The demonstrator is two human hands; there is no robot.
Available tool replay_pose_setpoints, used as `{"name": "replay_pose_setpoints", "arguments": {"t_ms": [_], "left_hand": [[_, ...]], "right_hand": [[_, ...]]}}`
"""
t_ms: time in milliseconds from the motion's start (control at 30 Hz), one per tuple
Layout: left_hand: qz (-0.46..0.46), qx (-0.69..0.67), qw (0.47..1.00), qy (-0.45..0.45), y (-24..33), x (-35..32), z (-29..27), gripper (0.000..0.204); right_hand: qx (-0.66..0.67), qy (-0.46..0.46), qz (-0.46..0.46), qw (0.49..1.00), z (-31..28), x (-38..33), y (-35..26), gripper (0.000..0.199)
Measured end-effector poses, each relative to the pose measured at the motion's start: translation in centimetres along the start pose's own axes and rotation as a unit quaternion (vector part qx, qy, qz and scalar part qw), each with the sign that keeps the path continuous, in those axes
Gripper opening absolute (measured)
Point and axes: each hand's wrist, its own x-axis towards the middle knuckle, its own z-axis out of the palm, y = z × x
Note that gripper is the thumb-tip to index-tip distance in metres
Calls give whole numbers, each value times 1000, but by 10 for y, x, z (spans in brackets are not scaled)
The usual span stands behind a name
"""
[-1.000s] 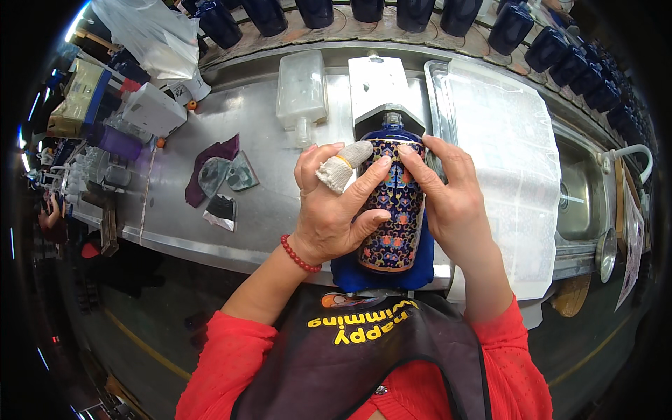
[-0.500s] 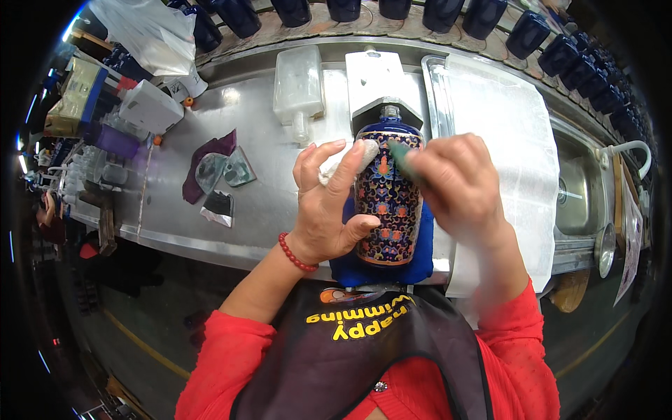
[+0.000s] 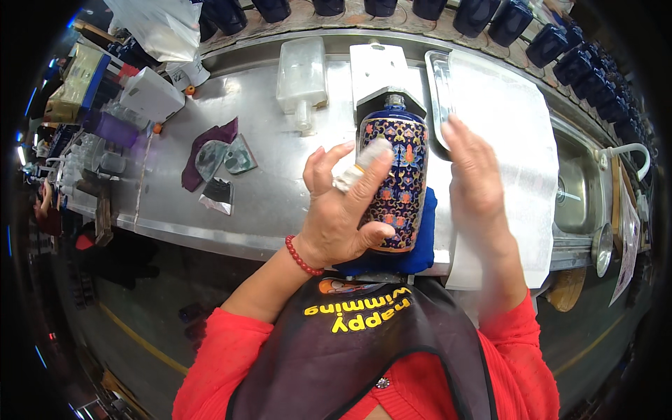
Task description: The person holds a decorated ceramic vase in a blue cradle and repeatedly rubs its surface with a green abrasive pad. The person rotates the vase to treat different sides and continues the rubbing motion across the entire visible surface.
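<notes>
Steel bench runs under the work, with a sink at its right end and a row of dark blue bottles along the back. On a blue cloth at the near edge lies a patterned bottle, neck pointing away. The left hand clamps its side, thumb underneath and fingers spread over the top, a small whitish pad pinched against the glaze. The right hand hovers flat and open just beside the bottle, over a white sheet, holding nothing.

Judging by the pose, only 1 hand steadies a round bottle close to the edge; a slip could roll it off the cloth toward the floor.

The right hand is blurred. What the pad is made of is unclear, and the bottle's underside is hidden. Scraps to the left are too small to identify.
</notes>
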Motion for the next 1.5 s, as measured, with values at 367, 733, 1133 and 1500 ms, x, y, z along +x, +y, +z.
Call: {"name": "replay_pose_setpoints", "arguments": {"t_ms": [367, 733, 1133, 1500], "left_hand": [[-19, 39, 999, -16, 7, -3, 5, 87], [-50, -52, 997, 0, 2, 0, 8, 63], [-24, -8, 1000, -18, 3, 3, 2, 66], [-26, -25, 999, 7, 3, 0, -1, 69]], "right_hand": [[19, -67, 14, 997, 18, -23, -16, 66], [134, -70, 94, 984, 21, -31, -24, 53], [110, -74, 70, 989, 20, -29, -22, 55], [130, -95, 100, 982, 14, -32, -22, 59]]}}
